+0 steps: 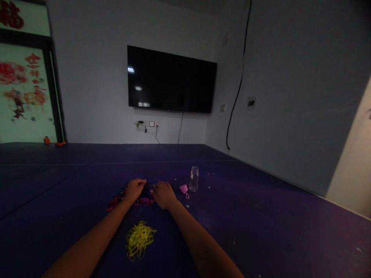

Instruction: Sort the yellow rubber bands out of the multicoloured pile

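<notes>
A spread of mixed-colour rubber bands (145, 201), mainly red, purple, blue and dark ones, lies on the dark blue-purple surface in front of me. Over its left part, my left hand (134, 190) has thumb and fingers pinched together; what is between them is too small to make out. My right hand (164, 195) rests at the right side of the spread with its fingers bent. A bit of yellow, apparently a yellow rubber band (154, 186), shows at its fingertips. Between my forearms, nearer to me, sits a heap of yellow rubber bands (140, 239).
Right of my right hand, a clear bottle (194, 180) stands upright and uncapped. A pink cap with a loop (184, 189) lies beside it. Small white scraps dot the surface (261, 231). A television (171, 81) hangs on the far wall, and a black cable (237, 96) dangles at right.
</notes>
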Demonstrator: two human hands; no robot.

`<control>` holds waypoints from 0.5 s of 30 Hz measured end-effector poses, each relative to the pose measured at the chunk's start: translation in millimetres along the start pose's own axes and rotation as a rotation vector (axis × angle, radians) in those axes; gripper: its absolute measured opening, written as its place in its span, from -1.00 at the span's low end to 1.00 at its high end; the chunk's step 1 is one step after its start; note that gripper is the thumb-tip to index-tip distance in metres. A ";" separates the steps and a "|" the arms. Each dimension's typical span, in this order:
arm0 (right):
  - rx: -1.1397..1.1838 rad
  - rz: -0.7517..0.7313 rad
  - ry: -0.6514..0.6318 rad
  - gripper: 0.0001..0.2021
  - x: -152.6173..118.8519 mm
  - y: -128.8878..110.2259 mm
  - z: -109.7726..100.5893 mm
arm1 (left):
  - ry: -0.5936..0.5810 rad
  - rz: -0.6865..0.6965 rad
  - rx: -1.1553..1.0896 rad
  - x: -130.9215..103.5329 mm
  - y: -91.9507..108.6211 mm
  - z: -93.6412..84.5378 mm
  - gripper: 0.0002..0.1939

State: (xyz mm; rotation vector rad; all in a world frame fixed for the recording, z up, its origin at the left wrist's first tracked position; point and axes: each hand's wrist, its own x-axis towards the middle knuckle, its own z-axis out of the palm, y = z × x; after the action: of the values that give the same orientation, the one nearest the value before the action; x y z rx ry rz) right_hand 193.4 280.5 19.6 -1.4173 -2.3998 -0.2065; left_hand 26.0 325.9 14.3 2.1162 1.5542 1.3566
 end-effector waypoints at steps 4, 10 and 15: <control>0.045 -0.020 0.035 -0.61 0.1 1.9 2.4 | 0.028 -0.055 -0.042 0.2 -3.2 0.0 -0.66; 0.089 -0.058 0.062 -0.61 0.8 5.4 4.8 | 0.017 -0.108 -0.107 1.0 -7.5 1.5 -0.68; 0.102 -0.056 0.083 -0.63 0.3 4.1 0.2 | 0.008 -0.116 -0.137 2.7 -10.2 2.9 -0.69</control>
State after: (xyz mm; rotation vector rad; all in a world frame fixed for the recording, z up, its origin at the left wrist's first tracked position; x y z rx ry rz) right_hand 196.8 282.7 19.3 -1.2727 -2.3487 -0.1510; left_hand 21.6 333.6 7.9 1.9121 1.5153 1.3915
